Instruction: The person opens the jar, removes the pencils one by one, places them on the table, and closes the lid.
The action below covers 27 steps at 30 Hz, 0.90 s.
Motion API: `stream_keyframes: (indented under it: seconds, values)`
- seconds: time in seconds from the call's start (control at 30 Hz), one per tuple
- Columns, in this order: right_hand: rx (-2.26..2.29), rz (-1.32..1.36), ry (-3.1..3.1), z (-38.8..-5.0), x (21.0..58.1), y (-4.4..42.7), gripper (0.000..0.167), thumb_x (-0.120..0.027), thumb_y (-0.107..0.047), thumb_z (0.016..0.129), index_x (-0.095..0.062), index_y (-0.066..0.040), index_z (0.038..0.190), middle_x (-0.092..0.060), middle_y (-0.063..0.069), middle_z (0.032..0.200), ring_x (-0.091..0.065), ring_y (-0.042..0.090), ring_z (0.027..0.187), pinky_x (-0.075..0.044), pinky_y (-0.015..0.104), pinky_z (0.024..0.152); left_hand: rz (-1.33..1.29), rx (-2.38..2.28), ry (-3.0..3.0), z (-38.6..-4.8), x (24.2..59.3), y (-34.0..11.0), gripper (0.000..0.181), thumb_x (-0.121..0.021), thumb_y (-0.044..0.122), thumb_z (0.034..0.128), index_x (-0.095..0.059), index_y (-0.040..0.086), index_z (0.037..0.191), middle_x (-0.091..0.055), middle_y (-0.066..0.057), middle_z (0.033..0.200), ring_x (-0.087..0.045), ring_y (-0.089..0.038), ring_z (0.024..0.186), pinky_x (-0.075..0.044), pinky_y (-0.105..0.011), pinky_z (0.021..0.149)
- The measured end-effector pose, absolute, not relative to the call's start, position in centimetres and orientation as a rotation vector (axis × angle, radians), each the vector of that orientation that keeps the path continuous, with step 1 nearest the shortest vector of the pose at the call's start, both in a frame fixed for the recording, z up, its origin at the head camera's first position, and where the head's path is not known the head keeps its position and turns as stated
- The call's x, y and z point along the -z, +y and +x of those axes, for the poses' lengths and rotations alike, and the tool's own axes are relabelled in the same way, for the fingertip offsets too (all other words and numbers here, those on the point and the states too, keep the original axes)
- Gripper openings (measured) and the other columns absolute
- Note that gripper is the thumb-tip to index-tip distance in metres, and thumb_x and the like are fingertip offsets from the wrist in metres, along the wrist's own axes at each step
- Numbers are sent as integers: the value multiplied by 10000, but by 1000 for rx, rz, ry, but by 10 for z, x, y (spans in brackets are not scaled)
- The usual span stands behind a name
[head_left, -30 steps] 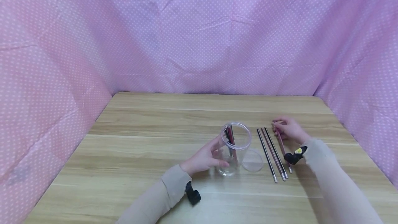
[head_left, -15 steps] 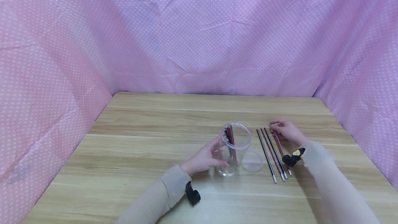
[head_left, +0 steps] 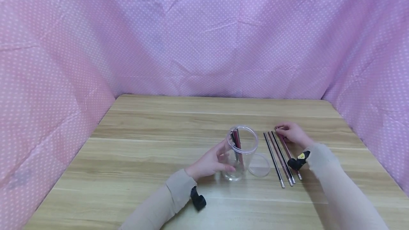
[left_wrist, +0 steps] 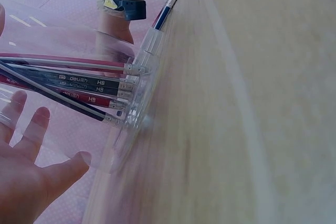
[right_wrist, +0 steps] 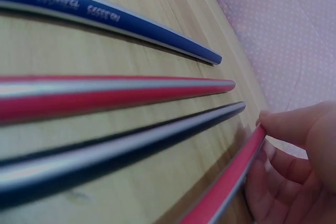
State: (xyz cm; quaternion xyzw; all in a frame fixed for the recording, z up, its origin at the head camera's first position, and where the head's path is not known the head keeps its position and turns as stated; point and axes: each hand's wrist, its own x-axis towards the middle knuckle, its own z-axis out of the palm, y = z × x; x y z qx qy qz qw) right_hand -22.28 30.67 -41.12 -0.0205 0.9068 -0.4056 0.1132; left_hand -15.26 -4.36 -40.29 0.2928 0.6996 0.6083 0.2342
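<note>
My left hand (head_left: 211, 162) curls round the clear cup (head_left: 251, 150), which stands upright with several red and dark pencils (head_left: 236, 141) leaning inside it. In the left wrist view the pencils' metal ends (left_wrist: 118, 103) rest at the cup's base. My right hand (head_left: 294, 134) pinches the far end of a red pencil (head_left: 287, 150); the right wrist view shows thumb and finger on the tip of that red pencil (right_wrist: 231, 182). Left of it on the table lie a dark pencil (head_left: 277, 168), a red pencil (right_wrist: 115, 95) and another dark pencil (right_wrist: 131, 142), roughly side by side.
A clear round lid (head_left: 259, 165) lies flat between the cup and the loose pencils. The wooden table (head_left: 127, 159) extends left and behind, and a pink dotted curtain (head_left: 204, 45) hangs round its back and sides.
My right hand has moved left with the far end of the red pencil, closer to the other loose pencils. The left hand and cup have not visibly moved.
</note>
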Motion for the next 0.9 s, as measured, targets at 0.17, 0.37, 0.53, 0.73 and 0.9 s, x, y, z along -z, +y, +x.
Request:
stream_keyframes:
  seconds: [0.17,0.37,0.53,0.73,0.9]
  values:
    - [1161,-70,2688,-223,412,305,376,-529,-121,950,-506,126,1233,-621,278,1074,-592,123,814,-547,237,690,806,-1667,1931,-152,403,-43,974,-742,37,780,-150,233,1527,-217,-10,1575,-268,-299,1418,-277,-451,1151]
    - [1019,-137,2815,-222,413,299,327,-558,-98,928,-557,125,1167,-629,312,1077,-638,275,896,-564,342,766,829,-1681,1908,-152,403,-43,969,-733,17,783,-145,214,1528,-202,-14,1579,-260,-294,1422,-271,-447,1154]
    - [960,-147,2867,-221,412,296,301,-563,-94,926,-573,118,1139,-637,304,1045,-630,318,904,-556,374,759,827,-1683,1909,-152,404,-43,965,-731,24,788,-148,235,1527,-202,0,1580,-265,-302,1419,-276,-454,1151]
    - [931,-149,2888,-222,413,297,298,-568,-109,926,-581,105,1132,-643,293,1038,-630,325,901,-552,390,757,830,-1681,1914,-152,405,-43,963,-734,27,788,-151,236,1526,-209,-1,1578,-264,-297,1421,-276,-449,1153]
    - [917,-148,2896,-223,415,297,291,-552,-121,934,-579,82,1141,-639,295,1069,-625,384,958,-534,478,827,824,-1686,1920,-151,404,-43,962,-738,27,782,-160,226,1525,-217,-8,1576,-262,-293,1422,-276,-442,1154]
